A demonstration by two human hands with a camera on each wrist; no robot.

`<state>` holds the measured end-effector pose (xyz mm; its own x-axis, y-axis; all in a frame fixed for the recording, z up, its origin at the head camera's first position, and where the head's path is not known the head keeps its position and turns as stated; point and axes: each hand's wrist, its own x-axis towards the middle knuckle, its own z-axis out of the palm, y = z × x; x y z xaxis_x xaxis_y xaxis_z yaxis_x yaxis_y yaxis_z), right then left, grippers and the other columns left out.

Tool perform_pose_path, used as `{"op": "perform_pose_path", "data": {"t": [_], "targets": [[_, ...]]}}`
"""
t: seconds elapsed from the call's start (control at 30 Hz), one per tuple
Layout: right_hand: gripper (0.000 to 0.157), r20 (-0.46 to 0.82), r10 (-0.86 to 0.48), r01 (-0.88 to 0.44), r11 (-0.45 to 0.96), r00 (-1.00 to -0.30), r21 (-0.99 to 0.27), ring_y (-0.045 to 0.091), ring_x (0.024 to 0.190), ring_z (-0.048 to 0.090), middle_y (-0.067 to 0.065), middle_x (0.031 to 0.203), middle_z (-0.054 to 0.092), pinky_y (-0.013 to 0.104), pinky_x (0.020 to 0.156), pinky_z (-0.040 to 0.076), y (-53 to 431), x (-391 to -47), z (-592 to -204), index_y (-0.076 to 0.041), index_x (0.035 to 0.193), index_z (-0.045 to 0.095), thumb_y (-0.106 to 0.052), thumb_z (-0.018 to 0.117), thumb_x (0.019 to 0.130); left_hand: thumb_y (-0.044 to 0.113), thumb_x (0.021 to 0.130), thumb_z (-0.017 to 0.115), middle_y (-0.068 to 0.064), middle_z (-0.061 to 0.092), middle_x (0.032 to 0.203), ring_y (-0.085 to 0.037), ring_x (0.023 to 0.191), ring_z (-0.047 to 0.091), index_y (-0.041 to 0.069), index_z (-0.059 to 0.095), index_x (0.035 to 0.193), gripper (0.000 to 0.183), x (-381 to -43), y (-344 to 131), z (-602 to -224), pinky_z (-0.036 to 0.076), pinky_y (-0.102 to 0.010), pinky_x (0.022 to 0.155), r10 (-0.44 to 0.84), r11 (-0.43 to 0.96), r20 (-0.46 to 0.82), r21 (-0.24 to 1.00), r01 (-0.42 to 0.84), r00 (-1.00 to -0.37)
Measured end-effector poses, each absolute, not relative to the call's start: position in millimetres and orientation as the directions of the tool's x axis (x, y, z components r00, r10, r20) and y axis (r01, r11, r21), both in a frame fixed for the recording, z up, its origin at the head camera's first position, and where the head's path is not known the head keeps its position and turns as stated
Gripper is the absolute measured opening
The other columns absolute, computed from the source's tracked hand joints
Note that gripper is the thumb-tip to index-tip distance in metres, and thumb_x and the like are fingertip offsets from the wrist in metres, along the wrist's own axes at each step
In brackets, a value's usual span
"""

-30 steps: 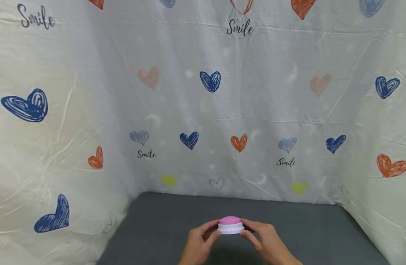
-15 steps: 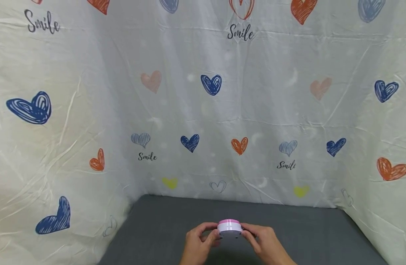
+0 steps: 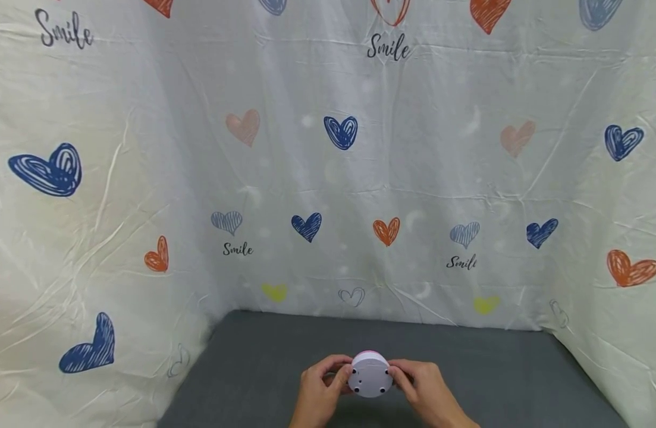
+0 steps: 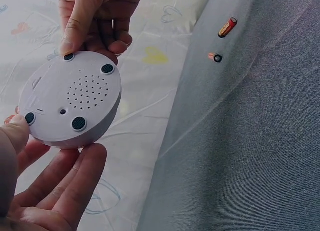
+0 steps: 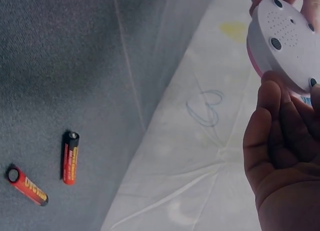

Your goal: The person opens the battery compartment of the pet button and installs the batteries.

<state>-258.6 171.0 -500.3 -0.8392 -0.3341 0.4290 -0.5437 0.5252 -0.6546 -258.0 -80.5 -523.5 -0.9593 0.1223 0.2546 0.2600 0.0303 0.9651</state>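
Currently, we are pinching the pink-and-white sound button (image 3: 370, 379) between left hand (image 3: 316, 391) and right hand (image 3: 430, 390) at lower centre of the head frame, thumbs on its underside. Its round base is presenting no long axis. At lower left of the right-wrist frame, one battery (image 5: 70, 157) is lying near-vertical, another battery (image 5: 27, 186) slanting, seemingly nearer the right hand. Grey tabletop (image 3: 263, 351) is leaving room on either side.
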Motion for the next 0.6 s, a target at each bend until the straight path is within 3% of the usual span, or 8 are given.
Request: {"op": "perform_pose_path", "data": {"t": [0.17, 0.37, 0.6], "targets": [[0.026, 0.383, -0.331, -0.506, 0.529, -0.862, -0.682, -0.003, 0.076, 0.065, -0.009, 0.087, 0.077, 0.020, 0.063, 0.060, 170, -259, -503, -0.014, 0.109, 0.083, -0.030, 0.063, 0.112, 0.024, 0.106, 0.074, -0.018, 0.076, 0.106, -0.013, 0.081, 0.081, -0.002, 0.076, 0.117, 0.028, -258, -79, -525, 0.072, -0.046, 0.079, 0.102, 0.040, 0.243, 0.968, 0.248, -0.965], [0.026, 0.339, -0.326, -0.470, 0.571, -0.882, -0.673, -0.005, 0.068, 0.058, -0.011, 0.075, 0.069, 0.020, 0.058, 0.054, 170, -259, -505, -0.014, 0.100, 0.082, -0.029, 0.064, 0.111, 0.026, 0.107, 0.072, -0.018, 0.077, 0.109, -0.016, 0.080, 0.082, -0.001, 0.078, 0.118, 0.030, -258, -80, -531, 0.073, -0.043, 0.076, 0.115, 0.108, 0.216, 0.968, 0.228, -0.970], [0.030, 0.276, -0.324, -0.422, 0.602, -0.905, -0.678, -0.004, 0.061, 0.054, -0.012, 0.067, 0.065, 0.019, 0.053, 0.049, 169, -260, -508, -0.018, 0.084, 0.078, -0.025, 0.065, 0.110, 0.014, 0.103, 0.073, -0.017, 0.077, 0.111, -0.022, 0.082, 0.082, -0.005, 0.077, 0.123, 0.027, -258, -81, -539, 0.073, -0.042, 0.072, 0.166, 0.133, 0.167, 0.973, 0.190, -0.972]]}}
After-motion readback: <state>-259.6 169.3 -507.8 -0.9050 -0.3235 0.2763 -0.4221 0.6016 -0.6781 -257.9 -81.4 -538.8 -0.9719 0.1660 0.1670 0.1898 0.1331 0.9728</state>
